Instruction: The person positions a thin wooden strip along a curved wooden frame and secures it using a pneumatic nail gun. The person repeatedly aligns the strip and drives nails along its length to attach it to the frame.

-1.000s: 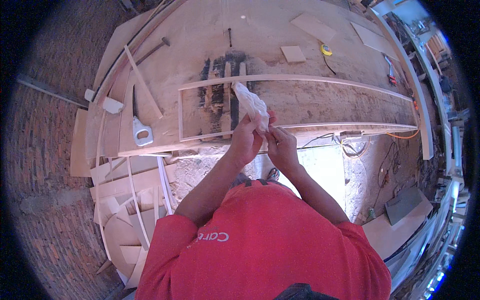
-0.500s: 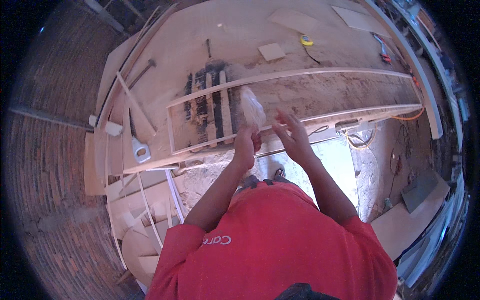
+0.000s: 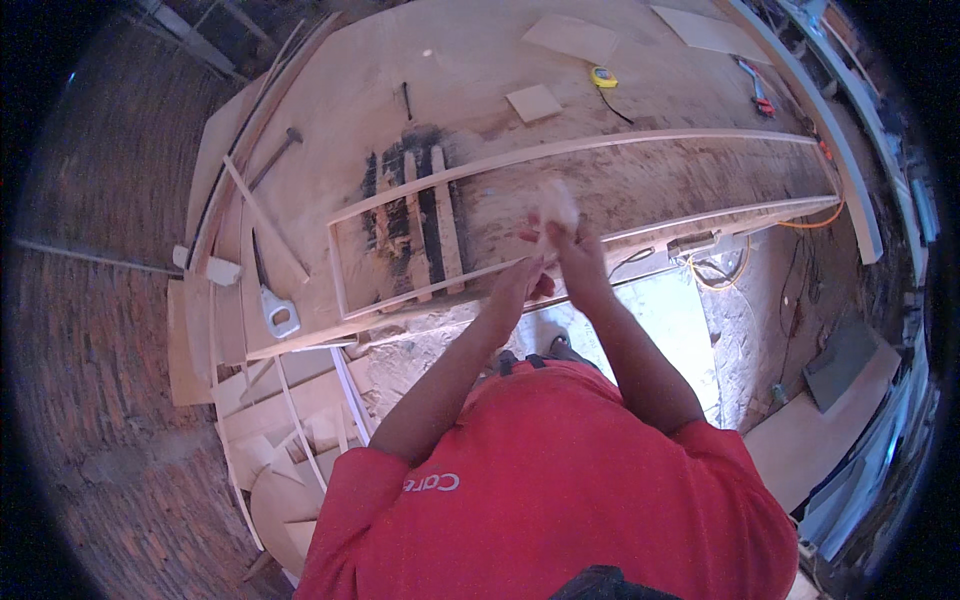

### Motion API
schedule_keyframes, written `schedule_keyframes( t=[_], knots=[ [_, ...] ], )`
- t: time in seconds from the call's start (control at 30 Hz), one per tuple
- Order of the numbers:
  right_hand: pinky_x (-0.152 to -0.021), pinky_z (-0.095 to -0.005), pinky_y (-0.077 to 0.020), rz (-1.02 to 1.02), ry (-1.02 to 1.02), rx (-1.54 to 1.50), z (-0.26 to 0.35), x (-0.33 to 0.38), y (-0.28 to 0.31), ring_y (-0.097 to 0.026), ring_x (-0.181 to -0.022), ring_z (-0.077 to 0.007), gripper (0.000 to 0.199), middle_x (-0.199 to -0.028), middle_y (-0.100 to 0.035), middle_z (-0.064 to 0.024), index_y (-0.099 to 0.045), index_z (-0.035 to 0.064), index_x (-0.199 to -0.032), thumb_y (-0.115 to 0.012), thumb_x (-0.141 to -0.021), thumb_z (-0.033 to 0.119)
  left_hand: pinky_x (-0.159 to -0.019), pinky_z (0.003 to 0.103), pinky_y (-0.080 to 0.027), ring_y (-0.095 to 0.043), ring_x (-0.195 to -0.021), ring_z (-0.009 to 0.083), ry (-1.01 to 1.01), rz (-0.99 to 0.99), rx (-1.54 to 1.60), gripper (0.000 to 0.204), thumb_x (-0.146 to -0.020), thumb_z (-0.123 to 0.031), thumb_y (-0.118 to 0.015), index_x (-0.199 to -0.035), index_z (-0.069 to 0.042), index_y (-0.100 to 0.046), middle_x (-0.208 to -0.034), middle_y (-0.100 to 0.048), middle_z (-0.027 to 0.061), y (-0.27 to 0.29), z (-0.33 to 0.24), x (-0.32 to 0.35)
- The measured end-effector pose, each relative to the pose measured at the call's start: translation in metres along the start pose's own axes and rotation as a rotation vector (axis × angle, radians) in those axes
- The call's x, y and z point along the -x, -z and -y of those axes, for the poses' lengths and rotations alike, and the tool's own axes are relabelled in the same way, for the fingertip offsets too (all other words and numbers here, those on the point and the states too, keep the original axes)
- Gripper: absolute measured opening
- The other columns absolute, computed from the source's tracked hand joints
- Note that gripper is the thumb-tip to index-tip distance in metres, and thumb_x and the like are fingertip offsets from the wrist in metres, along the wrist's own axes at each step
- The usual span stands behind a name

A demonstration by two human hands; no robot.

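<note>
A crumpled, translucent plastic bag is up in front of me, above the near rail of a long wooden frame. Its lower end is gripped by my left hand, the fingers closed. Just above and to the right, my right hand has its fingers wrapped round the middle of the bag. The two hands nearly touch. Whatever the bag contains, if anything, is too blurred to make out.
On the workbench lie a yellow tape measure, a hammer, a handsaw, a red-handled tool and a small square board. An orange cable hangs at the right edge. Wood offcuts lie below left.
My right hand has come in and closed on the bag, which was held by the left hand alone. The bag has shifted right, and my left hand has moved slightly right.
</note>
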State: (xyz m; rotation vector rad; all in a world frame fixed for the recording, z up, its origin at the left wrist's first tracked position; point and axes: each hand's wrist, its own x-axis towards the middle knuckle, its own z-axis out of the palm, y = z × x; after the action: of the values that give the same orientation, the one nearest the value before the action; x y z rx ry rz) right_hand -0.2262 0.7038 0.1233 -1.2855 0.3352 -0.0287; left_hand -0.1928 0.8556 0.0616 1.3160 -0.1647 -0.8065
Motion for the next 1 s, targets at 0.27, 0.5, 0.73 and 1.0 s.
schedule_keyframes(
  t=[0.27,0.5,0.73,1.0],
  knots=[
    [-0.062,-0.0285,-0.0528,0.074,-0.124,-0.327,0.003,-0.026,0.018,-0.055,-0.068,-0.0118,0.042,-0.09,-0.059,-0.0041,-0.058,0.0022,-0.142,-0.056,-0.104,0.021,-0.086,0.032,-0.053,-0.066,-0.092,0.0164,0.022,-0.387,-0.194,0.039,-0.1,-0.03,-0.065,-0.124,0.001,-0.07,-0.104,-0.072,0.0088,0.113,0.038,0.094],
    [-0.066,-0.0317,-0.0548,0.007,-0.128,-0.089,-0.043,-0.031,-0.031,-0.062,-0.073,-0.016,0.036,-0.091,-0.063,-0.0068,-0.064,-0.0014,-0.118,-0.064,-0.104,0.032,-0.084,0.031,-0.053,-0.066,-0.088,0.0153,0.022,-0.756,-0.004,0.036,-0.1,-0.026,-0.066,-0.118,0.004,-0.071,-0.099,-0.071,0.0072,0.186,0.07,0.177],
    [-0.076,-0.0335,-0.0599,0.073,-0.269,-0.075,-0.046,-0.051,-0.091,-0.068,-0.081,-0.0188,0.031,-0.098,-0.067,-0.0092,-0.062,-0.0034,-0.124,-0.06,-0.105,0.021,-0.078,0.031,-0.055,-0.068,-0.085,0.0152,0.059,-0.873,-0.179,0.033,-0.096,-0.027,-0.07,-0.111,0.002,-0.074,-0.099,-0.075,0.0099,0.258,0.17,0.235],
    [-0.086,-0.0333,-0.0587,0.407,-0.405,0.015,-0.055,-0.101,-0.109,-0.068,-0.084,-0.0184,0.037,-0.112,-0.071,-0.0135,-0.065,-0.0039,-0.131,-0.063,-0.095,0.006,-0.074,0.036,-0.055,-0.069,-0.077,0.0174,0.422,-1.148,-0.295,0.036,-0.091,-0.033,-0.074,-0.106,0.0,-0.076,-0.091,-0.076,0.0121,0.276,0.335,0.323]
  ],
)
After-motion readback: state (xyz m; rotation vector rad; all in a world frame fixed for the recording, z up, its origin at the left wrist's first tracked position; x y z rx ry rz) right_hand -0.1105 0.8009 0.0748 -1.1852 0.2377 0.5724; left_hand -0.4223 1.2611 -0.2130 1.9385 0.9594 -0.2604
